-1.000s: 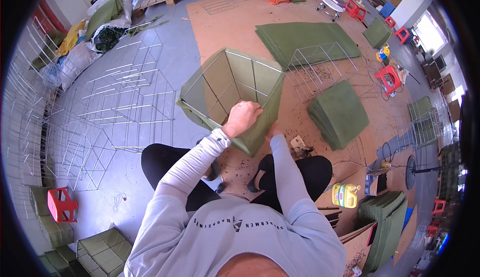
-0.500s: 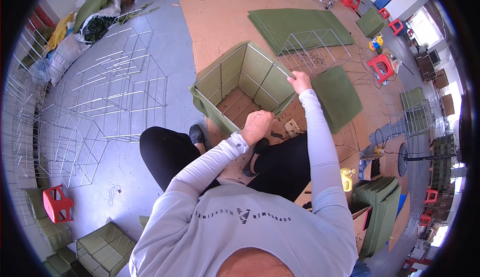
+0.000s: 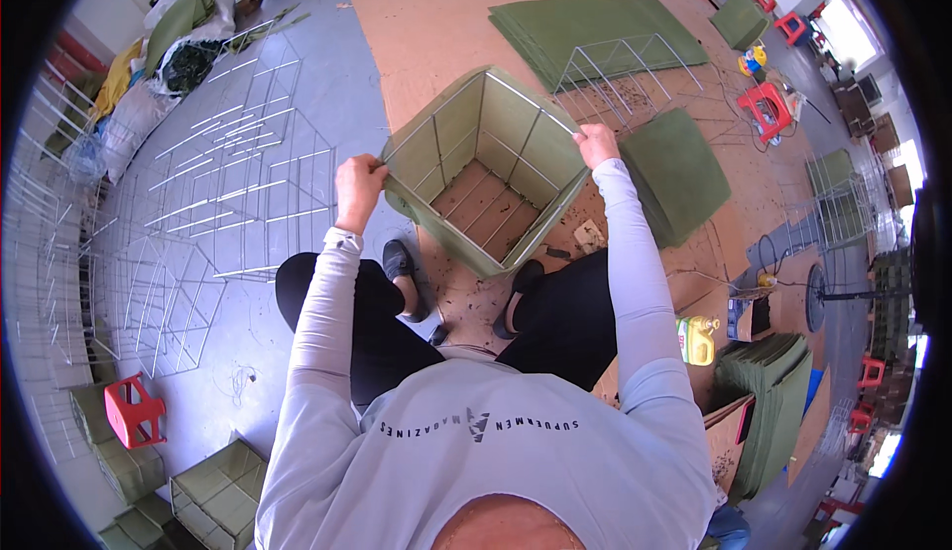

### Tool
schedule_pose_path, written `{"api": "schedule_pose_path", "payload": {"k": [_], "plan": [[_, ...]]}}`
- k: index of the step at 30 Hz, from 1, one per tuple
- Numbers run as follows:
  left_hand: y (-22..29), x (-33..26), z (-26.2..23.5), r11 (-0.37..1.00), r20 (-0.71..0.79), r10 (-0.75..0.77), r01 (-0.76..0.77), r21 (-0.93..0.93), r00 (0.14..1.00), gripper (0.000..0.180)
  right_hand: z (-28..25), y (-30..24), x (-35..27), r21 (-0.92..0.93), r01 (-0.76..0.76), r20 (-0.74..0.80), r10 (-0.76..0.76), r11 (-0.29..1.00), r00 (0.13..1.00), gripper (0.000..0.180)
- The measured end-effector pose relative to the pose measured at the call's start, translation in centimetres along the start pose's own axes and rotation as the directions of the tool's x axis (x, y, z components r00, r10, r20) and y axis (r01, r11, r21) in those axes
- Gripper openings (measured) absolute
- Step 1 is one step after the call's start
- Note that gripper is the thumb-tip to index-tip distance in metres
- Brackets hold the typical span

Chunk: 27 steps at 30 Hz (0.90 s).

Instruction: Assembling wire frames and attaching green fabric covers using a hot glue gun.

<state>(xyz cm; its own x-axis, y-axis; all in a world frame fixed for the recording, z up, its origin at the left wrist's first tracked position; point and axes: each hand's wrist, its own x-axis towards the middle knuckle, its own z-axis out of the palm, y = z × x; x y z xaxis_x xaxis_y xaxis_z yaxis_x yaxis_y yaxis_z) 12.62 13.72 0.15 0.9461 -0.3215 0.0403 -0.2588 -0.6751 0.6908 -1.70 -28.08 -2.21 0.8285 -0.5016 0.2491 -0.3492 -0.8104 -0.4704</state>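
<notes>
Two hands hold one thing here: a green fabric-lined wire basket point(image 3: 486, 168), lifted in front of the seated person with its open mouth turned toward the camera. The left hand point(image 3: 359, 181) is closed around the left corner of the top rim, fingers wrapped over the wire and cloth. The right hand point(image 3: 597, 141) is closed on the opposite, right corner of the same rim. Gripping at two opposite corners probably keeps the square frame steady and lets the person look inside, where the wire bars of the bottom show against the brown board.

The basket hangs above the person's feet, and its lower edge is near the dark shoes point(image 3: 402, 262). I cannot tell if it touches the floor.

On the far side, flat green felt sheets point(image 3: 595, 29) lie on the brown board floor point(image 3: 426, 24), with a bare wire frame point(image 3: 620, 79) on top of them, and a smaller stack of green pieces point(image 3: 679, 168) lies to the right. To the left, many empty wire frames point(image 3: 228, 183) are spread on the grey floor. A red stool point(image 3: 131, 411) and finished green baskets point(image 3: 213, 490) stand near on the left side. A yellow bottle point(image 3: 697, 340) stands near on the right, beside more stacked green sheets point(image 3: 773, 391).
</notes>
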Motion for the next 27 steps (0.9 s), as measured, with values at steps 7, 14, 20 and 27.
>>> {"api": "schedule_pose_path", "payload": {"k": [7,14,20,27], "plan": [[2.5,-0.5,0.3,0.9,-0.068,0.209,-0.164,0.404,0.976,0.012,-0.6,-1.8,-0.1,-0.048,-0.027,0.105,0.032,0.998,0.994,0.017],[2.7,0.1,0.0,0.722,0.082,0.391,-0.361,0.591,0.917,0.014,-0.4,-4.4,-0.5,-0.285,-0.069,0.056,0.089,0.956,0.994,0.013],[2.7,1.9,-4.7,0.991,0.269,0.038,-0.002,-0.132,0.962,0.03,-3.3,-3.9,-0.5,-0.328,-0.238,0.062,0.272,0.914,0.96,0.041],[-0.5,2.1,-1.2,0.931,0.143,0.265,-0.291,0.221,0.954,0.029,-3.0,-3.6,-0.7,-0.207,-0.457,0.326,0.501,0.865,0.801,0.023]]}}
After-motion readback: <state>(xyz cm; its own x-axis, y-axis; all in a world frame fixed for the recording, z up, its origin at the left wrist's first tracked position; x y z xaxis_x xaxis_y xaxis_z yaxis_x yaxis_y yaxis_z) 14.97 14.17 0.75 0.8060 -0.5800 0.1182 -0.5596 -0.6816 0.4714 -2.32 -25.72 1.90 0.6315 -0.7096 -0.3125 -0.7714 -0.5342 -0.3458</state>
